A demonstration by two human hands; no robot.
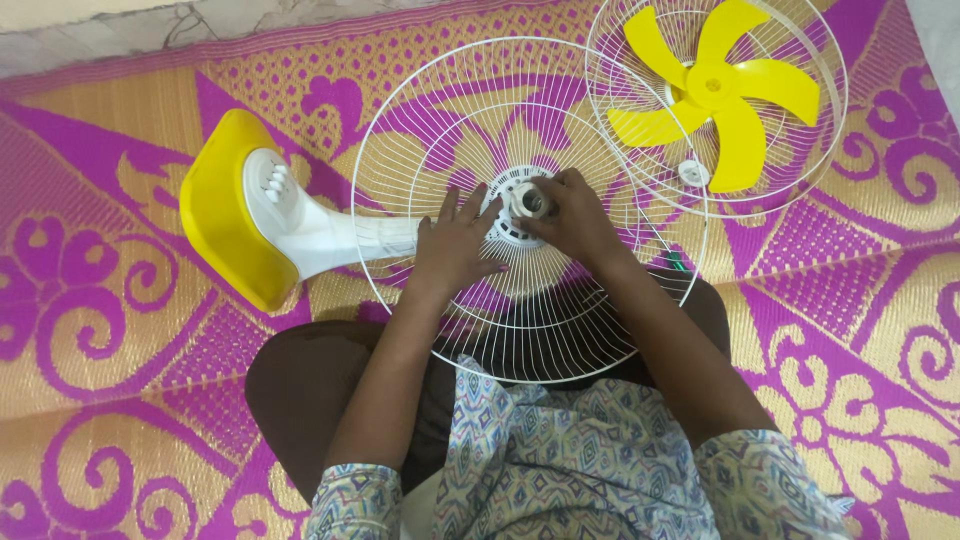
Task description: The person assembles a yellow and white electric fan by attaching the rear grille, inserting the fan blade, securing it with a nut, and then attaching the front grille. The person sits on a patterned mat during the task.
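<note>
A table fan lies on its side across my lap, its yellow base (pixel 225 215) and white neck to the left. Its white wire rear guard (pixel 450 120) faces up. My left hand (pixel 455 240) rests flat on the guard's hub, fingers spread. My right hand (pixel 570 215) is closed around a small white ring nut (pixel 530 200) at the hub's centre. A second white wire guard (pixel 800 150) lies at the upper right with the yellow fan blade (pixel 715 90) resting in it.
I sit on a woven mat (pixel 100 330) patterned in magenta and gold. A small white cap (pixel 693 172) lies inside the second guard by the blade. A strip of grey floor (pixel 90 40) runs along the top left.
</note>
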